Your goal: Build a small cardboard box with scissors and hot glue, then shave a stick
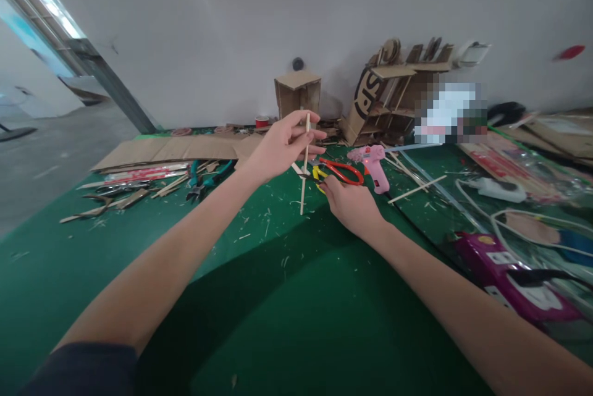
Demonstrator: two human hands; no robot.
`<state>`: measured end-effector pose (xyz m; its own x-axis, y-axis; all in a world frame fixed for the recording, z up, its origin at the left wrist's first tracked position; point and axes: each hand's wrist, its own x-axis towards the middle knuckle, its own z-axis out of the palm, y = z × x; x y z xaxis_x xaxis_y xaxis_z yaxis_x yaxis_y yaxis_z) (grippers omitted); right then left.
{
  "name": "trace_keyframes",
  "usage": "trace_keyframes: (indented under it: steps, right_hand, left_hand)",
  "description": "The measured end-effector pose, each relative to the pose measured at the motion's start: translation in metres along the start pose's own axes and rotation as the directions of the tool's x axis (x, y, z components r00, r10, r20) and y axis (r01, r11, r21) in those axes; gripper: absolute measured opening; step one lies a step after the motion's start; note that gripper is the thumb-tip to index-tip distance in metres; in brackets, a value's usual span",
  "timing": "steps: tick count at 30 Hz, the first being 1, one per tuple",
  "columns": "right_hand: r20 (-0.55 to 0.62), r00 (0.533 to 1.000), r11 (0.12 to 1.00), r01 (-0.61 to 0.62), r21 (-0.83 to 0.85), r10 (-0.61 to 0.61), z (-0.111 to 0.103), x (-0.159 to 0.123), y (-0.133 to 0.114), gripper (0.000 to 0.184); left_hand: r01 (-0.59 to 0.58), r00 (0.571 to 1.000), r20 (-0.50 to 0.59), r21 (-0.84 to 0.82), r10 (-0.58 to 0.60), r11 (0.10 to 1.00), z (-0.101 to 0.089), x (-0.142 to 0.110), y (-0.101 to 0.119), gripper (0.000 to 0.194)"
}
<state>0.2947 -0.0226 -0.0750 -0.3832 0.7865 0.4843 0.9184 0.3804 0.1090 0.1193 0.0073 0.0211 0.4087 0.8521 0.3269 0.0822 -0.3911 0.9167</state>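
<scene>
A thin wooden stick (pixel 302 195) stands nearly upright, pinched between the thumb and fingers of my left hand (pixel 290 143). My right hand (pixel 354 206) is closed around a dark, slim tool (pixel 311 178), whose tip meets or crosses the stick below my left fingers. Most of that tool is hidden in my hand, so its kind is unclear. Just behind lie red-handled pliers (pixel 345 172) and a yellow handle (pixel 317 175). A pink hot glue gun (pixel 374 164) rests to the right of them.
Cardboard sheets (pixel 171 154), loose sticks and teal-handled pliers (pixel 204 183) lie at the left. A cardboard box (pixel 299 90) and cardboard shelf (pixel 393 96) stand against the wall. A purple power strip (pixel 514 278) and cables occupy the right. Wood shavings dot the green table (pixel 259 303).
</scene>
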Motion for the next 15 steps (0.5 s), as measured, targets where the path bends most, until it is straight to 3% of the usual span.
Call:
trace_keyframes:
  steps: [15]
  right_hand:
    - [0.171,0.985,0.997,0.017,0.078,-0.030,-0.005,-0.001,0.001,0.043]
  left_hand:
    - [-0.006,1.000,0.023,-0.022,0.006,1.000,-0.007,0.003,-0.013,0.027]
